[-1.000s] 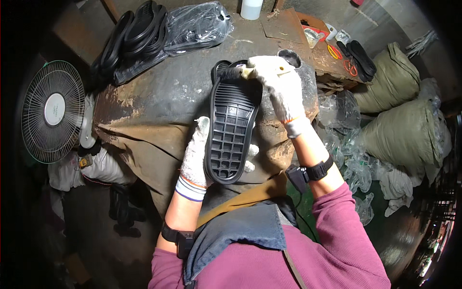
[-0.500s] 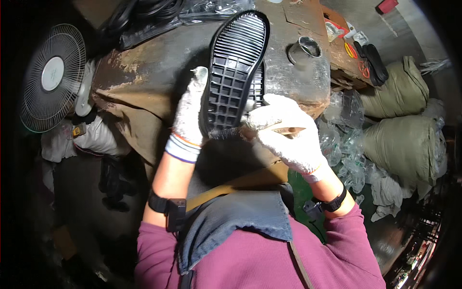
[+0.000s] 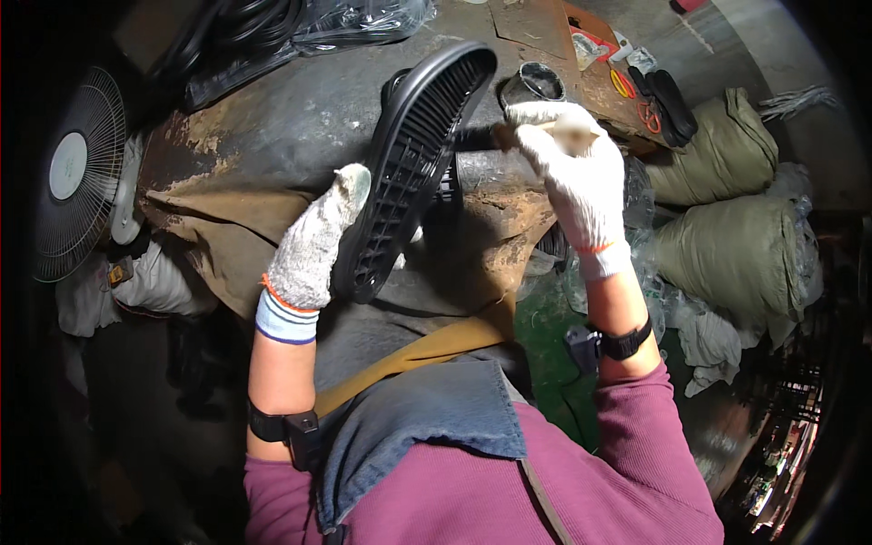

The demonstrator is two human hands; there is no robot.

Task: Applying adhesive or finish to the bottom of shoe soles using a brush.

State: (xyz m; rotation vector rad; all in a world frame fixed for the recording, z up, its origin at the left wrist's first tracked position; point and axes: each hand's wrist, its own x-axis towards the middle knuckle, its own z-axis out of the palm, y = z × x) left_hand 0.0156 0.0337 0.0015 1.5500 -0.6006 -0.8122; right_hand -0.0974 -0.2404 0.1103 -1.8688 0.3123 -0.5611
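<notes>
Black rubber sole point(image 3: 411, 168), probably light, springy and best taken by its side edges, sits clasped in the left hand point(image 3: 313, 238); beside it, the right hand point(image 3: 581, 177) pinches a brush point(image 3: 477, 139).

Ribbed purple sleeves point(image 3: 636, 409), white knit gloves point(image 3: 304, 250) with orange-edged cuffs point(image 3: 286, 318), black forearm straps point(image 3: 629, 342)

Grey wall point(image 3: 767, 45), scuffed worktable point(image 3: 309, 113), green floor patch point(image 3: 549, 350), dark floor point(image 3: 136, 391) at left, bright uneven light
</notes>
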